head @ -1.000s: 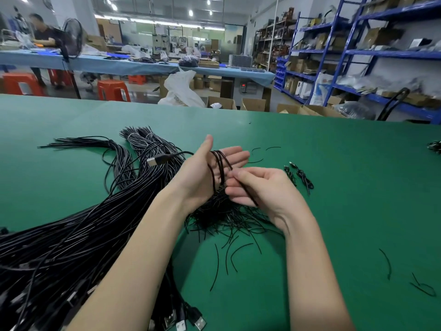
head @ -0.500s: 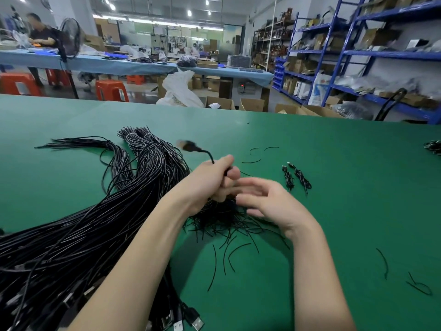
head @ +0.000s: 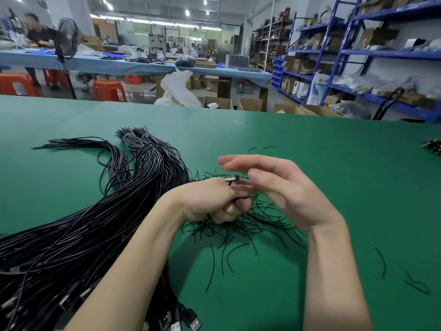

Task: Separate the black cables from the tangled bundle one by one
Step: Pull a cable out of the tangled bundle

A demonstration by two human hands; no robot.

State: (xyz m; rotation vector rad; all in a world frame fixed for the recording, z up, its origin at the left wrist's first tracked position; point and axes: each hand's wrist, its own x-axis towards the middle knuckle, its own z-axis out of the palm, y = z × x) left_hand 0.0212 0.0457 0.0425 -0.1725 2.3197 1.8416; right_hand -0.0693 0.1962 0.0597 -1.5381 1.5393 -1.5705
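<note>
A big bundle of black cables [head: 78, 235] lies across the left of the green table [head: 334, 187], its USB plugs at the near edge. My left hand [head: 212, 201] is curled round one coiled black cable; that cable's USB plug [head: 232, 179] sticks up above the knuckles. My right hand [head: 281, 189] hovers just right of it, blurred, fingers spread and loosely bent, holding nothing I can see. Under both hands lies a heap of short black twist ties [head: 250, 225].
Loose twist ties [head: 415, 283] lie scattered at the near right. A small dark bundle [head: 433, 145] sits at the table's far right edge. Beyond the table are blue shelves [head: 372, 53], cardboard boxes, orange stools and a person at a far bench.
My left hand went from flat with the cable wound over the palm to gripping the coil. The USB plug swung from the left to above the knuckles. My right hand let go and lifted.
</note>
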